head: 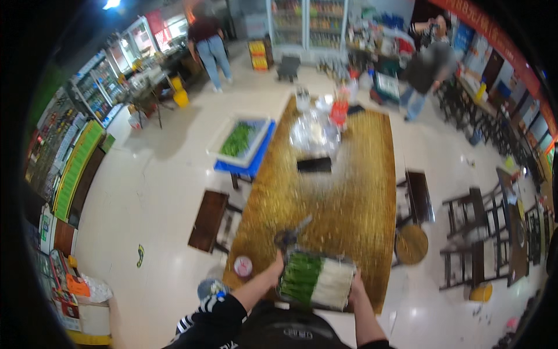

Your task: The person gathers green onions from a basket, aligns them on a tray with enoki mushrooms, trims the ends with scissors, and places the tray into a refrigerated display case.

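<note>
My left hand [276, 267] grips the left side of a shallow rectangular tray, and my right hand [356, 285] grips its right side. Green stalk vegetables [300, 277] line the tray's left half; pale white strips [333, 284], too blurred to identify, line the right half. I have it level over the near end of a long wooden table [362, 196]. Just beyond my left hand lies a pair of scissors [290, 235] with dark handles. A small round pinkish container [243, 266] sits near the table's left edge.
A dark flat item [314, 165] and clear plastic-covered ware [314, 131] occupy the table's far half. Left of it, a white tub of leafy greens [237, 139] rests on a blue surface [244, 169]. Wooden stools [209, 221] flank the table. Two people [208, 41] [420, 74] stand farther off.
</note>
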`<state>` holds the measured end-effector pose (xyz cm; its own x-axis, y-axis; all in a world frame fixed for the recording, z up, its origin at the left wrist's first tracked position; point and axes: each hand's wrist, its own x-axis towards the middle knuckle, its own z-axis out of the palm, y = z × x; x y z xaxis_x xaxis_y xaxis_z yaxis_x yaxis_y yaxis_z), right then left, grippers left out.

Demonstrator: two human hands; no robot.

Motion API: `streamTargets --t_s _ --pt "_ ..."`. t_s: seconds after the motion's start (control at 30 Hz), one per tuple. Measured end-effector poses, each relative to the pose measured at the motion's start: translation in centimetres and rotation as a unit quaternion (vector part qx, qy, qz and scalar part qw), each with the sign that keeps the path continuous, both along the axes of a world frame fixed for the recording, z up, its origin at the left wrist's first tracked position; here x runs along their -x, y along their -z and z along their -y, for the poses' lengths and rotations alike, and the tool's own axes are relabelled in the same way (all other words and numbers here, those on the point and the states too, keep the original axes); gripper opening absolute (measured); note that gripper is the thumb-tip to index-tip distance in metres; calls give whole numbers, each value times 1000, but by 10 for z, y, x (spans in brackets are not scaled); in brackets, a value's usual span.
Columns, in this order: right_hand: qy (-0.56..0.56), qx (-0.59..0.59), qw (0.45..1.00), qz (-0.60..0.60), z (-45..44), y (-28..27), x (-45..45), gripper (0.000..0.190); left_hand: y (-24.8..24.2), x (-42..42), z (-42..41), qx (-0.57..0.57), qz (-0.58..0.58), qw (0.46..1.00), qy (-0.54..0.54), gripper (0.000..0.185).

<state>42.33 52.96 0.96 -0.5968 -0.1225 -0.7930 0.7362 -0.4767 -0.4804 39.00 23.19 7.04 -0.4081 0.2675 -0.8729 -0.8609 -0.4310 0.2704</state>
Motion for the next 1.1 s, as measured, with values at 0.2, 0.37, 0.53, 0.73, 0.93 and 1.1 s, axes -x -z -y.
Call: streamTargets --t_s 0.2,0.37,0.53,0.73,0.93,1.1 --pt "-37 -105 993 36 5 -51 0 94 49 -33 1 -20 14 998 -63 83" --pt "-100 -211 967 101 -4 -39 11 106 72 -40 3 22 -56 990 -124 78" --pt "-75 -208 975 37 -11 -55 15 95 41 -27 18 222 -152 961 -58 61" --pt "251 -249 934 -44 -31 -13 -78 74 -59 66 1 388 -390 736 394 59" --pt "306 -6 942 135 76 -57 -120 65 -38 125 -64 173 -181 703 665 86" --pt "381 11 923 -51 67 -17 -110 67 -45 95 -46 125 -90 765 625 97"
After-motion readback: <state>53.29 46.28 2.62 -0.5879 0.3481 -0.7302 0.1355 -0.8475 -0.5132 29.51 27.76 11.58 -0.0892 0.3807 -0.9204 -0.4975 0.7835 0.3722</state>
